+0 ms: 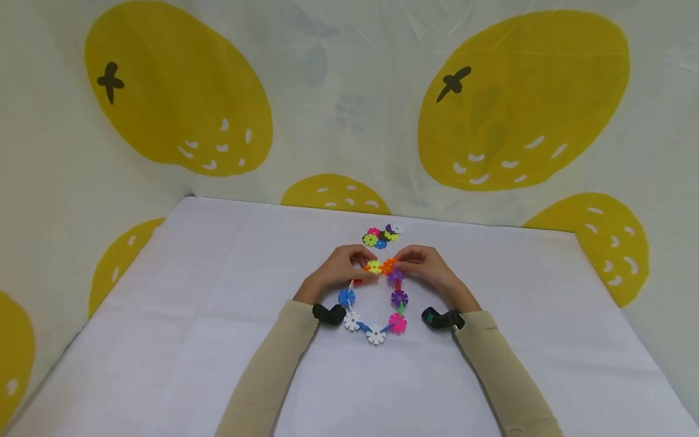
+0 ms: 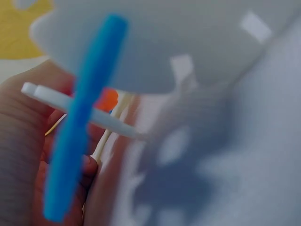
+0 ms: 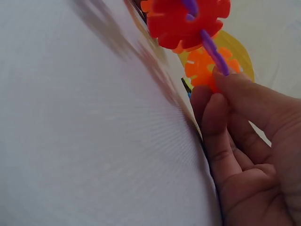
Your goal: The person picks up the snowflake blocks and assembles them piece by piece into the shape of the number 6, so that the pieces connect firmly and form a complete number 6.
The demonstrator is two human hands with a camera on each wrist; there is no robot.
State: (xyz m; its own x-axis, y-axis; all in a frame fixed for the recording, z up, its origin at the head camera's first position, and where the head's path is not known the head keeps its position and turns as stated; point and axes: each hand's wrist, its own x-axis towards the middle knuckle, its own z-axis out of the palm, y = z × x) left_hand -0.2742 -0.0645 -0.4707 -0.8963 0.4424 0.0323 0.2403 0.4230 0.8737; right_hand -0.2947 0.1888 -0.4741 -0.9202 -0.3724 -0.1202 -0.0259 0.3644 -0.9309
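Observation:
A loop of notched plastic snowflake discs stands over the white table in the head view, with white point(image 1: 375, 335), pink point(image 1: 397, 323), blue point(image 1: 346, 297) and purple discs among them. At its far side my left hand point(image 1: 340, 267) pinches the chain by the yellow disc point(image 1: 374, 267). My right hand point(image 1: 428, 268) pinches the orange disc point(image 1: 389, 265) beside it; the right wrist view shows thumb and fingertips on that disc, near a red disc point(image 3: 171, 30). Close to the left wrist camera, a blue disc point(image 2: 94, 70) appears edge-on, crossing a white one point(image 2: 54, 97). The left fingertips are partly hidden there.
Beyond the hands lies a small pile of loose discs point(image 1: 371, 240) in several colours. White cloth covers the table point(image 1: 246, 261). Behind it hangs a pale backdrop point(image 1: 344, 79) with yellow fruit shapes. Black devices are worn on both wrists.

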